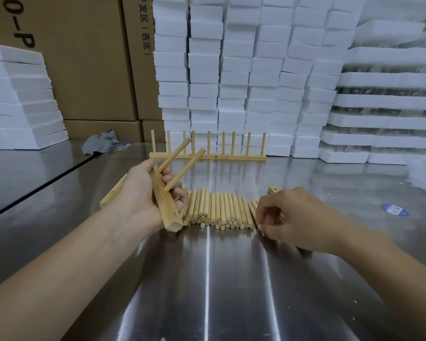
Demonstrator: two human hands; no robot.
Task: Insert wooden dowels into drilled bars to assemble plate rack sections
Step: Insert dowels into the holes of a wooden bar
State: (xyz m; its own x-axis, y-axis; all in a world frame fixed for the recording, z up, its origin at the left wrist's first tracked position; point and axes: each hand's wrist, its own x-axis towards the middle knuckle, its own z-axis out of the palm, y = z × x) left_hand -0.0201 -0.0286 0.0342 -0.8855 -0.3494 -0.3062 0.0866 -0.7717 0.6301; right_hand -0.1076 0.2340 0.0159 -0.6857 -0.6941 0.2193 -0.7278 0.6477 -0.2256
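My left hand point(143, 190) grips a drilled wooden bar point(166, 207), tilted, with two dowels point(182, 166) standing out of it and an empty hole near its lower end. A pile of loose dowels point(219, 211) lies on the steel table just right of that bar. My right hand point(288, 215) rests at the pile's right end, fingers pinched on a dowel point(257, 223) there. Another drilled bar point(273, 189) peeks out behind my right hand, and one more bar point(112, 193) lies behind my left hand.
Finished rack sections point(208, 156) with upright dowels stand at the back of the steel table point(207, 279). Behind them rise stacks of white foam blocks point(244, 70) and cardboard boxes point(89, 57). A grey rag point(101, 142) lies back left. A blue sticker point(394, 209) sits right.
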